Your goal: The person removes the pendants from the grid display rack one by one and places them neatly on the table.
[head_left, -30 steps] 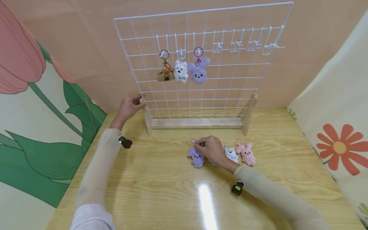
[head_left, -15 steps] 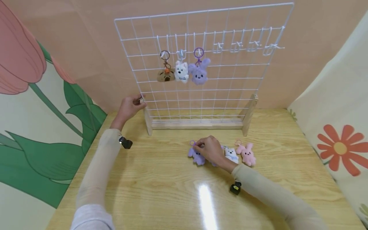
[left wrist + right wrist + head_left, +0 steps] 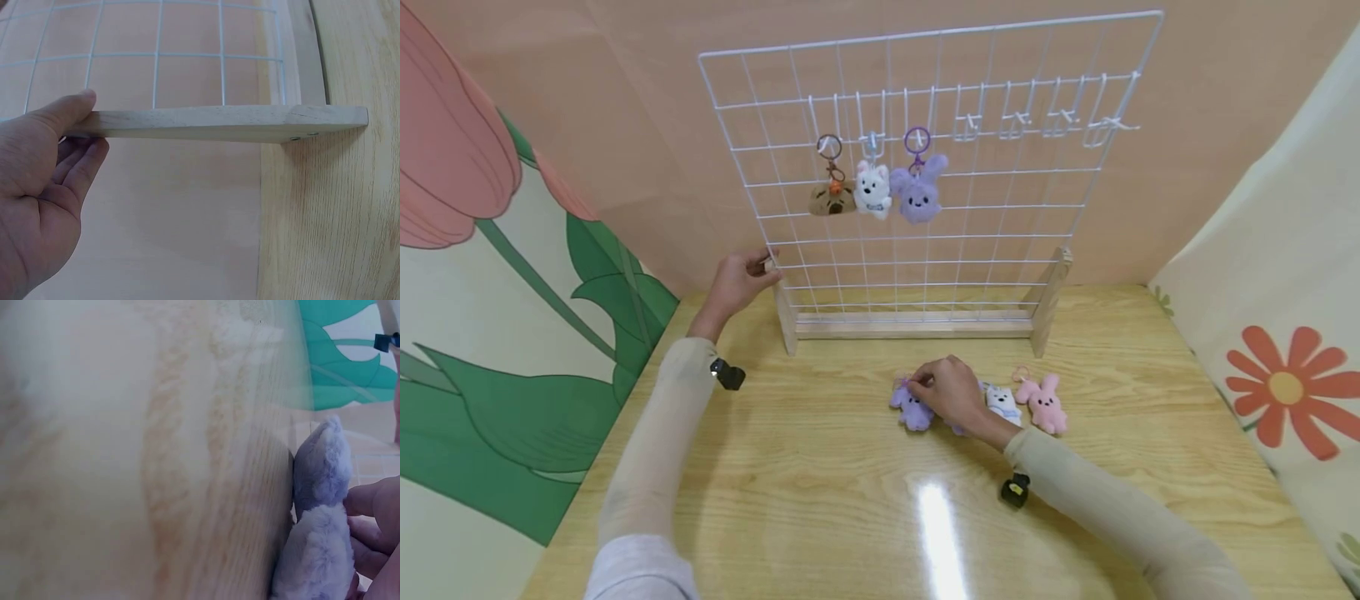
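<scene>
At the rack's left end, my left hand (image 3: 735,282) grips the top of the wooden side support (image 3: 206,119), thumb on one side and fingers on the other. My right hand (image 3: 951,390) is low over the table, its thumb and index finger pinching a purple plush bunny keychain (image 3: 912,412) near the ring. A second purple plush lies mostly hidden beneath this hand. In the right wrist view two fluffy purple shapes, one farther off (image 3: 324,462) and one nearer (image 3: 317,556), are beside the fingers. A white plush dog keychain (image 3: 1002,403) and a pink bunny keychain (image 3: 1047,404) lie to the right.
The white wire grid rack (image 3: 925,260) stands behind the hands. From its left hooks hang a brown plush keychain (image 3: 832,198), a white dog keychain (image 3: 872,190) and a purple bunny keychain (image 3: 920,198). Several bare hooks (image 3: 1017,125) are farther right. A patterned cloth borders the table.
The right hand has stayed almost in place. The ring of the pinched purple bunny has tipped lower toward the plush, and the bunny has shifted slightly. The left hand holds still.
</scene>
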`<state>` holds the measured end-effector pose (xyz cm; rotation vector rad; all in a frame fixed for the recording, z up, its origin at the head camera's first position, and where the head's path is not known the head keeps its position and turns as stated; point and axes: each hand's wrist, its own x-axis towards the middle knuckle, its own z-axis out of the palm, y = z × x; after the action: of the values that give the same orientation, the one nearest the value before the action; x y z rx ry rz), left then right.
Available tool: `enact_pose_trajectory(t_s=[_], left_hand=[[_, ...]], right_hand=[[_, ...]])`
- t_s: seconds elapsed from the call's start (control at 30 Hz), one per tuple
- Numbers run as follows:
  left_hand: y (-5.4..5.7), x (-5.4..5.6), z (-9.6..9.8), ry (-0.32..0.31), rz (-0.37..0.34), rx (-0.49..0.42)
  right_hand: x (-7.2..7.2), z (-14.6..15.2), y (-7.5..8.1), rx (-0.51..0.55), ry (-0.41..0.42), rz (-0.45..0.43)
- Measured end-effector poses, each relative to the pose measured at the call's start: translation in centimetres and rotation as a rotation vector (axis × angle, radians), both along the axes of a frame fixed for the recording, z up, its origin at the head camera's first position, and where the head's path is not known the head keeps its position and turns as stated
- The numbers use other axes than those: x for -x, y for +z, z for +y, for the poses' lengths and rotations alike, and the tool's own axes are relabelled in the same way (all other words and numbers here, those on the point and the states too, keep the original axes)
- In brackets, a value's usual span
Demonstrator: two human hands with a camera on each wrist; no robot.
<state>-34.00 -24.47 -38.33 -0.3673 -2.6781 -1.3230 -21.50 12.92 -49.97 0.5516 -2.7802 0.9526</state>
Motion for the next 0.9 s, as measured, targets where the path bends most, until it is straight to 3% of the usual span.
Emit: enact_pose_trajectory(t_s=[0.27,0.47,0.9], left_hand=[[0.2,-0.1,0.1,0.002,-0.022,0.017],[0.3,-0.4,0.1,-0.001,-0.024,0.006],[0.3,-0.5,0.1,-0.006,-0.022,0.007]], right_hand=[[-0.4,0.7,1.9,0.04,0.029,0.007],[-1.0,1.0,4.8,0.072,0.024,0.018],[-0.8,1.1,11.1,0.197,0.06,0.177]])
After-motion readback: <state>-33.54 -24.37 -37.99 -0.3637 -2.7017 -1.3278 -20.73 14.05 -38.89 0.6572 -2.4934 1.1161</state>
